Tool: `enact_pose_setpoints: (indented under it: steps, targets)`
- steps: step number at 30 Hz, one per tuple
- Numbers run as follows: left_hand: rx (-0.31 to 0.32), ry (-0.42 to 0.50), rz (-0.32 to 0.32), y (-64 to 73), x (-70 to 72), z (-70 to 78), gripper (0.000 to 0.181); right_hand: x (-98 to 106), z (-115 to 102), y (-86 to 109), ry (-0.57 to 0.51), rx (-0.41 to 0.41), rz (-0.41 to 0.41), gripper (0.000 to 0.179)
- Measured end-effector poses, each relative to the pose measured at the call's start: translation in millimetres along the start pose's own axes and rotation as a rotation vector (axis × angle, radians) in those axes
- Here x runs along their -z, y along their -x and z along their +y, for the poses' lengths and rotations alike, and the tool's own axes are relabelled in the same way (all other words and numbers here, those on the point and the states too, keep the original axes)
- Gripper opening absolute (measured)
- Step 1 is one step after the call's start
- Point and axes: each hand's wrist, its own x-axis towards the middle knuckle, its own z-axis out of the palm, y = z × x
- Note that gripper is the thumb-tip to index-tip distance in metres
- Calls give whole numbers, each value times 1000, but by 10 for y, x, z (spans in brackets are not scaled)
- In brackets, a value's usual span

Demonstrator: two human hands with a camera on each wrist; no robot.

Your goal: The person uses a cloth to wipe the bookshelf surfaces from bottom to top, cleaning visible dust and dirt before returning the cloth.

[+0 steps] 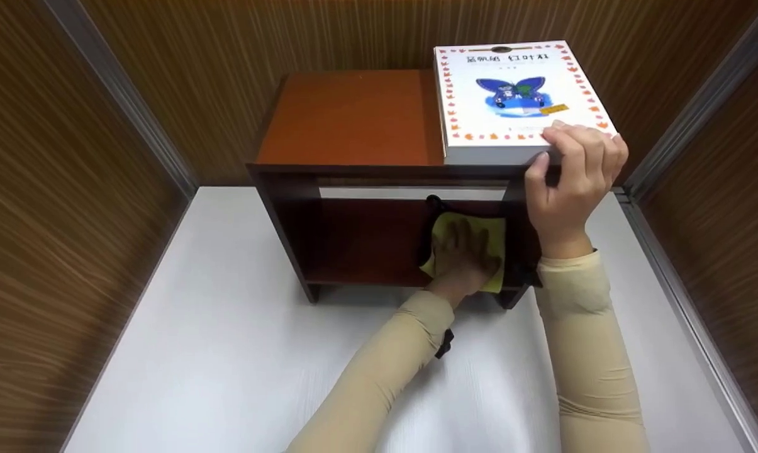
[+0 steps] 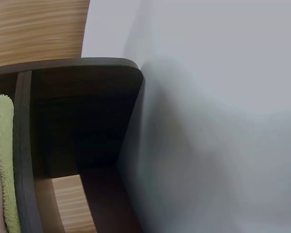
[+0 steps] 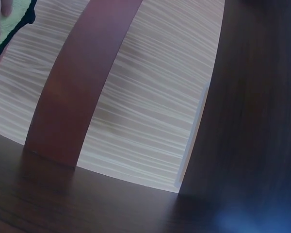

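Cloth (image 1: 493, 226) lies under the left hand (image 1: 463, 257), fingers spread, on the lower shelf board (image 1: 366, 239), while the right hand (image 1: 574, 173), apparently for bracing, grips the butterfly-cover book (image 1: 520, 91) between fingers and thumb.

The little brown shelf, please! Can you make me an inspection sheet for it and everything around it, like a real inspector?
Surface: white floor area, faintly streaked, under the shelf.
Job's things: wooden shelf standing upright; butterfly-cover book on its top, right end; yellow cloth with black trim on its lower board.
Clutter: nothing seen.
Grips: left grip spread on the cloth; right grip holding the book's near right corner.
Cables: nothing seen.
Surroundings: wood-grain walls with grey corner strips.
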Motion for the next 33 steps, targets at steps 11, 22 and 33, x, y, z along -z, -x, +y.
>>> enact_pose_setpoints:
  steps: [11,22,33]
  targets:
    - [-38,-34,25,316,-64,-142,68,60,-70,-31,-10,-24,-50,24]
    - [-33,32,31,251,20,-192,65,97,-105,-85,-18,-30,-57,24]
    - [-7,48,18,106,28,-261,65,84,-46,-26,-16,-37,-98,26]
